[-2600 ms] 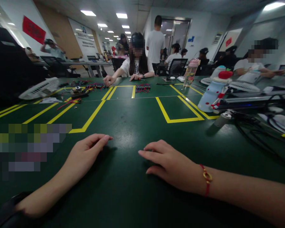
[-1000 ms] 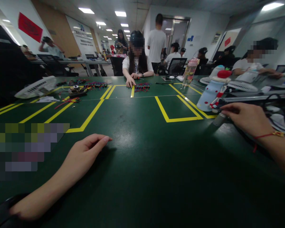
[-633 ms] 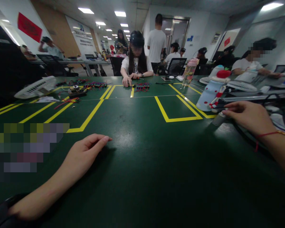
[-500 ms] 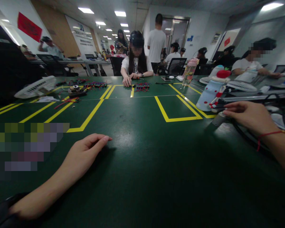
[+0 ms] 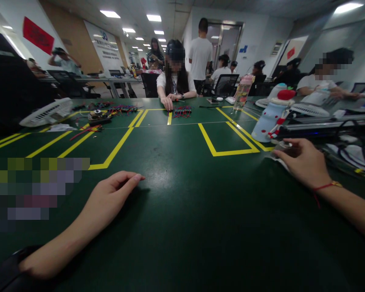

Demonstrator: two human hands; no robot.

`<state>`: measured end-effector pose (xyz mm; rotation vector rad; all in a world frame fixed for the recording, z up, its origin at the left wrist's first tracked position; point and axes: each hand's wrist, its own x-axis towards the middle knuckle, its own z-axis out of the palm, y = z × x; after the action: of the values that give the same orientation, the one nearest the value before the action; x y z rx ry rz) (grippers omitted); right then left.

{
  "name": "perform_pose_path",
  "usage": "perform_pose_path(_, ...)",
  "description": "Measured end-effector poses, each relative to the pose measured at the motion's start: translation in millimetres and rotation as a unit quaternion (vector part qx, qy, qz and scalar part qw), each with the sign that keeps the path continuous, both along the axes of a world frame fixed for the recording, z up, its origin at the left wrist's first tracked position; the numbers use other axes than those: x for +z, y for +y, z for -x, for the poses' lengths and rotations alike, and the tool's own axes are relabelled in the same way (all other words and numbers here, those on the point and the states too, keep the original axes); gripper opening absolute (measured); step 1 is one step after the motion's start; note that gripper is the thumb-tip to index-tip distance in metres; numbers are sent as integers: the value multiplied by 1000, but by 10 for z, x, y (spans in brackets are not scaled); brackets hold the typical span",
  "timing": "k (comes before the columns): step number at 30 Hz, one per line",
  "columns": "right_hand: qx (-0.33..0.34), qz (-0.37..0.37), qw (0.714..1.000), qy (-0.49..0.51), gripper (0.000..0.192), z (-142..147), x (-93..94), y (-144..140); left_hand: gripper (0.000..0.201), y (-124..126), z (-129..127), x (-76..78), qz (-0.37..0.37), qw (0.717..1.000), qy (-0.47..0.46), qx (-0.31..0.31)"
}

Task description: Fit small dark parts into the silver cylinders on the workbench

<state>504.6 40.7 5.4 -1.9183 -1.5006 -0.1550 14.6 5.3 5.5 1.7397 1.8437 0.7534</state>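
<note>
My left hand (image 5: 109, 198) lies palm down on the dark green table (image 5: 182, 211), fingers loosely apart and holding nothing. A black band is on that wrist. Off to the right, my right hand (image 5: 304, 162), with a red cord bracelet on its wrist, is curled over a small grey cylinder (image 5: 284, 143). Only the cylinder's end shows past my fingers. It lies just outside the corner of a yellow tape rectangle (image 5: 228, 153).
A pale blue bottle with a red cap (image 5: 269, 117) stands just beyond my right hand. Black cables (image 5: 349, 156) spread to its right. A pink bottle (image 5: 242, 94), a white fan (image 5: 47, 112) and coloured small parts (image 5: 182, 111) lie farther off. A person (image 5: 174, 77) sits across the table.
My right hand left the middle of the table, reached right to the grey cylinder, closed over it and has now drawn slightly back toward me. My left hand has stayed put.
</note>
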Motion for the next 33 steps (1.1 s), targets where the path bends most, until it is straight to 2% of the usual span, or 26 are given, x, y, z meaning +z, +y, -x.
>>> perform_pose_path(2, 64, -15, 998, 9, 58, 284, 14, -84, 44, 1, -5, -2, 0, 1000, 2, 1)
perform_pose_path(4, 185, -14, 982, 40, 52, 677, 28, -218, 45, 3, -11, -2, 1, 1000, 3, -2)
perform_pose_path(6, 330, 2, 941, 73, 43, 1108, 29, -380, 45, 7, -12, -3, 2, 1000, 5, -3)
perform_pose_path(8, 432, 29, 899, 73, 39, 1483, 13, -524, 45, 15, -2, -10, 1, 1000, 4, -1)
perform_pose_path(11, 506, 53, 858, 74, 38, 1809, -31, -634, 43, 27, 24, -25, -1, 1000, 5, -6)
perform_pose_path(14, 512, 80, 850, 91, 39, 1880, -76, -630, 40, 14, 5, -20, -8, 1000, 9, -19)
perform_pose_path(16, 501, 100, 854, 103, 43, 1870, -99, -608, 36, -25, -82, 9, -27, 998, 12, -55)
perform_pose_path(20, 476, 133, 856, 151, 61, 1864, -138, -581, 27, -148, -473, 134, -56, 980, -3, -193)
perform_pose_path(24, 479, 143, 845, 190, 56, 1877, -155, -574, 20, -193, -907, 278, -81, 957, -43, -274)
perform_pose_path(28, 487, 155, 835, 203, 51, 1875, -131, -570, 13, -152, -1051, 355, -94, 958, -65, -264)
perform_pose_path(30, 495, 155, 832, 198, 49, 1874, -112, -571, 12, -141, -1012, 364, -98, 963, -78, -240)
perform_pose_path(33, 493, 130, 845, 161, 43, 1877, -94, -577, 12, -137, -895, 310, -91, 970, -89, -209)
